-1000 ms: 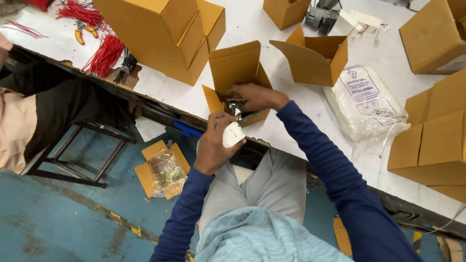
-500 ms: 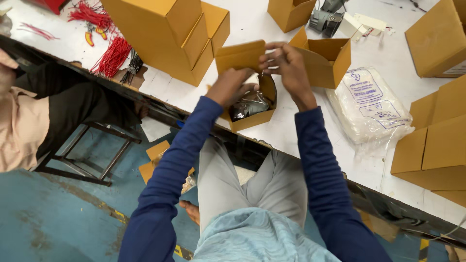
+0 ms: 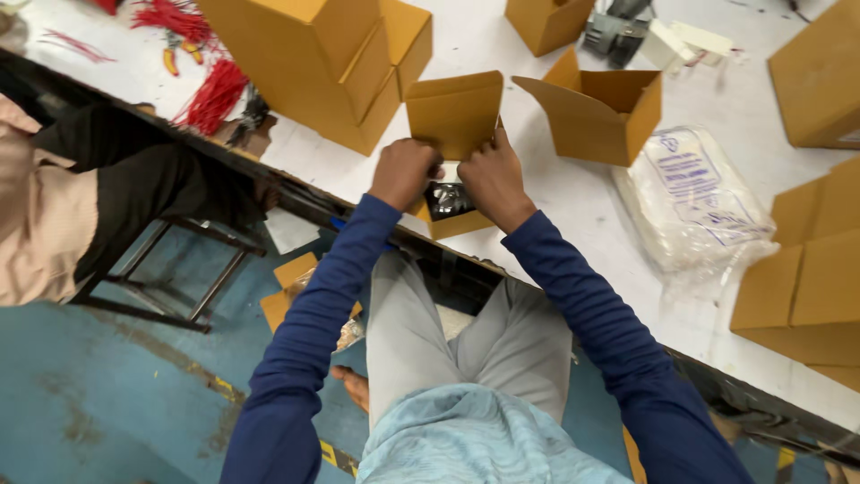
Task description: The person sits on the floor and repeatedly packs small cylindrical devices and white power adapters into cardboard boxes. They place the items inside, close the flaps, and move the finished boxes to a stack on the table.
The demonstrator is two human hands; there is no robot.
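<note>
— So, what sits at the far left?
— Red wire bundles lie on the white table, with a stack of closed cardboard boxes just right of them.
— And the hands?
— The left hand is curled in a tight grip on the left edge of a small open cardboard box at the table's near edge. The right hand pinches the box's upright flap; a dark shiny part lies inside.
— Further right?
— Another open box, then a clear plastic bag and more cartons.
</note>
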